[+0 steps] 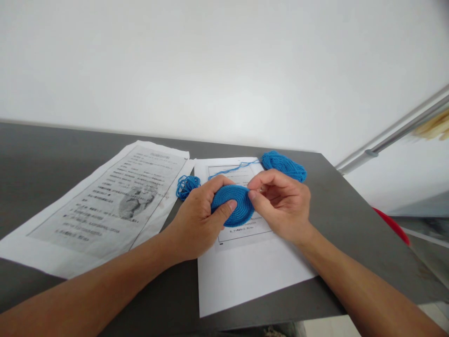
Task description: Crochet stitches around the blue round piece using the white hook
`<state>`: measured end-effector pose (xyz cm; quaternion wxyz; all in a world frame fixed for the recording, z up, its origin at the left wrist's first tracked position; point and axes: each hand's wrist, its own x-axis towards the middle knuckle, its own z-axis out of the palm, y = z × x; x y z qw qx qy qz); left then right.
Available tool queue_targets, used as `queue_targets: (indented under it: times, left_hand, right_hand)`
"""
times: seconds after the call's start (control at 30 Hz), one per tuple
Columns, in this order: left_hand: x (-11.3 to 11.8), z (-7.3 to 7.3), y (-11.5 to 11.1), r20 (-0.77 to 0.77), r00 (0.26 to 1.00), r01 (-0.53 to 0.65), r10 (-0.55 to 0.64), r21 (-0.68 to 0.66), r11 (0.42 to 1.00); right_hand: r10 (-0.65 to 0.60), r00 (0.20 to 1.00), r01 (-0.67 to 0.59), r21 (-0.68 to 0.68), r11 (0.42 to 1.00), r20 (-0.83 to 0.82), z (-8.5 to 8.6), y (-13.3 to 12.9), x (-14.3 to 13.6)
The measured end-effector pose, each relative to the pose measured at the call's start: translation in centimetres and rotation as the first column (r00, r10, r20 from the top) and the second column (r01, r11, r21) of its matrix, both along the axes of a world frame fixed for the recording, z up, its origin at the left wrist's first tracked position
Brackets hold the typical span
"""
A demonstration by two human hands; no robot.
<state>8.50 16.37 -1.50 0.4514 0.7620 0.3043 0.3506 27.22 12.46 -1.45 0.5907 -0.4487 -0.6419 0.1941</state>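
Note:
A round blue crocheted disc [240, 203] is held above a printed sheet, tilted toward the camera. My left hand [203, 217] grips its left side, thumb across the front and fingers behind. At the disc's right edge, the thumb and index finger of my right hand [282, 203] are pinched together; whatever lies between them is too small to make out. A blue yarn strand [240, 166] runs from behind the disc toward a blue yarn skein [283, 166] beyond my right hand. A small loose bundle of blue yarn [187, 186] lies just past my left hand.
One printed sheet [235, 281] lies under my hands, another with a grey picture [105, 201] to the left, both on a dark grey table [343, 224]. A white wall [210, 70] stands behind. Beyond the table's right edge are a metal rail [386, 145] and something red [391, 225].

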Motion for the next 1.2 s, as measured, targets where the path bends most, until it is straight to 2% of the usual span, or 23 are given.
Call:
queue_targets:
  times: [0.2, 1.2]
  left_hand:
    - [-0.01, 0.01, 0.08, -0.011, 1.0, 0.0, 0.0, 0.025, 1.0]
    - [-0.06, 0.19, 0.11, -0.033, 0.999, 0.026, -0.027, -0.016, 1.0]
  right_hand:
    - [-0.007, 1.0, 0.007, 0.013, 1.0, 0.02, 0.1, -0.06, -0.08]
    - [-0.013, 0.999, 0.013, 0.014, 1.0, 0.051, 0.17, -0.03, -0.11]
